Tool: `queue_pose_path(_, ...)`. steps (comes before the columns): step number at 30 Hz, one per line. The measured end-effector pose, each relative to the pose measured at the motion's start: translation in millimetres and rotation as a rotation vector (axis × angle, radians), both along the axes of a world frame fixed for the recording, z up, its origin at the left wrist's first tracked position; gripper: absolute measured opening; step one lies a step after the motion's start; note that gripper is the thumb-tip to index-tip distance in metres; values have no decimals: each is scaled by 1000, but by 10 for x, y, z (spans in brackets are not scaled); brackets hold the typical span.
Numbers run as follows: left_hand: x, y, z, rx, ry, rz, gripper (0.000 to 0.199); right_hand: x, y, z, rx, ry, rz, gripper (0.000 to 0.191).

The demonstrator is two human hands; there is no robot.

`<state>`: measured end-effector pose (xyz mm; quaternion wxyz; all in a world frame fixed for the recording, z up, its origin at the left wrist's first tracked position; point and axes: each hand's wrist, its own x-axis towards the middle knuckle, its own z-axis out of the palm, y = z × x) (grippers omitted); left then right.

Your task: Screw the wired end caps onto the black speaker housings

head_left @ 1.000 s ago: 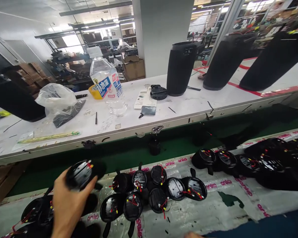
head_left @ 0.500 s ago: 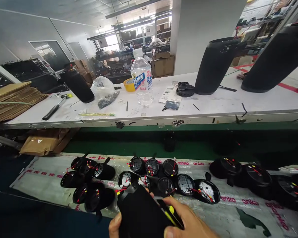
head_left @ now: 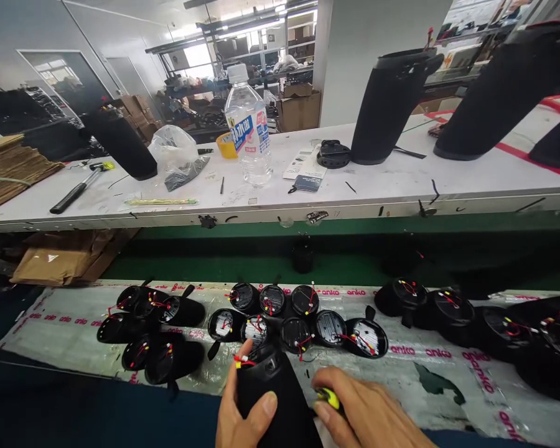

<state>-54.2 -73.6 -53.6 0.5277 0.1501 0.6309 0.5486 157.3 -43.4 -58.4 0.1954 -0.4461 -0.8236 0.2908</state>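
My left hand (head_left: 245, 414) is wrapped round a black fabric-covered cylinder (head_left: 280, 398), its thumb on the near side. Red and yellow connectors (head_left: 244, 361) stick out at the cylinder's upper end, which tilts away from me. To the right, my right hand (head_left: 354, 404) is closed on a yellow and black tool (head_left: 328, 397); most of the tool is hidden by the fingers. Its working end, close to the cylinder's right side, is too hidden to make out.
Several black cylinders with red wires (head_left: 331, 328) stand on the plastic-covered lower surface (head_left: 70, 339). Above it, a white shelf (head_left: 191, 208) holds a bottle (head_left: 252, 134), a hammer (head_left: 74, 193), tape (head_left: 226, 146), a plastic bag (head_left: 175, 152) and tall black cylinders (head_left: 387, 112).
The view has shifted, so the shelf appears higher and further left. My left hand and the cylinder's wired end show more fully. My right hand with the yellow tool has moved off the cylinder's face.
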Motion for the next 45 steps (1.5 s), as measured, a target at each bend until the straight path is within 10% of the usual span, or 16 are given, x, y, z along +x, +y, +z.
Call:
queue_pose_path(7, -16, -27, 127, 20, 248, -113, 96, -76, 335, 375, 502, -287, 324, 15)
queue_pose_path(29, 179, -180, 40, -172, 780, -65, 87, -301, 99, 337, 387, -449, 363, 14)
queue_pose_path(34, 11, -171, 24, -129, 563, -90, 92, -200, 197, 459, 272, -314, 375, 11)
queue_pose_path(38, -38, -184, 81, -48, -73, -77, 107, -75, 345, 560, 138, -221, 221, 10)
queue_pose_path(45, 21, -373, -131, 40, -634, -55, 81, -2, 381, 582, -2, -291, 301, 10)
